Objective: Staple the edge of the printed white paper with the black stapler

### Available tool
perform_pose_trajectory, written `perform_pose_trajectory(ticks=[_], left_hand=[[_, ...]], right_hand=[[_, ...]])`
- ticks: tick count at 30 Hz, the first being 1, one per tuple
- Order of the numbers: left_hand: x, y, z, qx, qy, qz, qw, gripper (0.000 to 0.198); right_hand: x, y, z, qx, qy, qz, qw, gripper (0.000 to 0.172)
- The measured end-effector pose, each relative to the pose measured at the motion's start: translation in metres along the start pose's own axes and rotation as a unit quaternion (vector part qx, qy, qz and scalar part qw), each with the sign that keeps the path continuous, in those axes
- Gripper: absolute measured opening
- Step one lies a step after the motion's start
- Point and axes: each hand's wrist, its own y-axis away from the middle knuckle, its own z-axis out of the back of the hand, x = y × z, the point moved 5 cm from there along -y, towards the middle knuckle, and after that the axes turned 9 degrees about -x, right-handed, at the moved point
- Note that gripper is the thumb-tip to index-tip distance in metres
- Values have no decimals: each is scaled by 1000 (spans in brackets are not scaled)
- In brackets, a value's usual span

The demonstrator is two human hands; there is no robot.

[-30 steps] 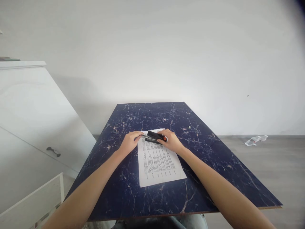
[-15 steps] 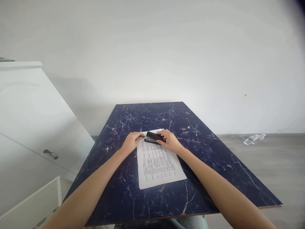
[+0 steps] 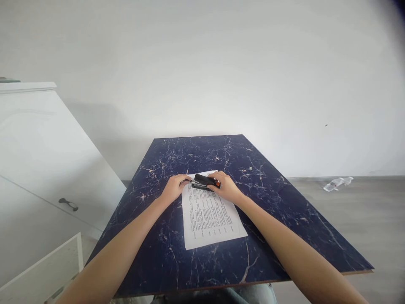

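A printed white paper sheet (image 3: 209,215) lies on a dark blue marbled table (image 3: 272,202). At the sheet's far edge sits a black stapler (image 3: 205,181) with an orange end. My right hand (image 3: 228,188) is closed over the stapler's orange end. My left hand (image 3: 174,188) rests at the sheet's top left corner, fingers curled, pinching the paper by the stapler's metal tip.
A white cabinet (image 3: 41,160) with a dark handle (image 3: 68,204) stands at the left. A plastic bottle (image 3: 337,183) lies on the grey floor at the right, by the white wall. A white board (image 3: 47,270) leans at the lower left.
The stapler's top has come down slightly onto the paper corner. Both hands stay in place.
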Motion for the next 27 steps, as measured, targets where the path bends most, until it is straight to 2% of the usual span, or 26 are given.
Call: perform_pose_trajectory(ticks=[13,18,21,23,27], left_hand=[[2,0,-1,5,6,-6,1000,18],[0,0,8,-5,6,-11,1000,12],[7,2,20,-34,6,29,999,15],[13,5,25,-20,37,71,997,22],[19,10,26,25,89,123,988,29]], right_hand=[[-3,1,-1,-3,0,14,1000,25],[-3,2,0,-3,-2,7,1000,24],[-6,3,0,12,9,2,1000,38],[-10,3,0,32,18,-8,999,48],[-15,4,-1,51,18,-33,998,42]])
